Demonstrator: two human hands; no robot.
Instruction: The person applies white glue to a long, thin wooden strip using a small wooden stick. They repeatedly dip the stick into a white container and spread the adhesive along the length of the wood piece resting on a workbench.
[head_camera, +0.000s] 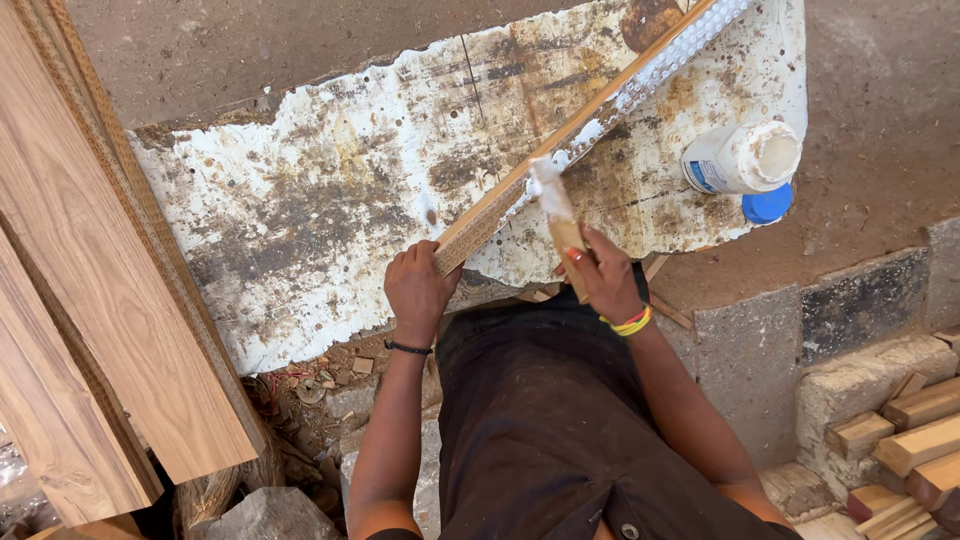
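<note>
Dark fabric of the person's garment (560, 420) fills the near centre of the view, with both forearms reaching away from it. Left hand (417, 290), with a thin black band at the wrist, has its fingers closed around the near end of a long narrow wooden strip (530, 170). That strip runs diagonally from the hand toward the far right, lying on a white, stained and rusted metal sheet (330, 190) spread on the ground. Wet white glue coats the far right portion of the strip's edge. Right hand (603, 278), with yellow and red bands at the wrist, has its fingers wrapped around the handle of a small wooden-handled brush (555, 210); the glue-laden bristles touch the strip near its middle. A white plastic glue bottle (742, 157) lies on its side on the sheet's right edge, open, with a round blue cap (767, 204) just beside it. Large wood-grain laminated boards (90, 300) lean at left. Short timber offcuts (915, 450) are stacked at near right.
</note>
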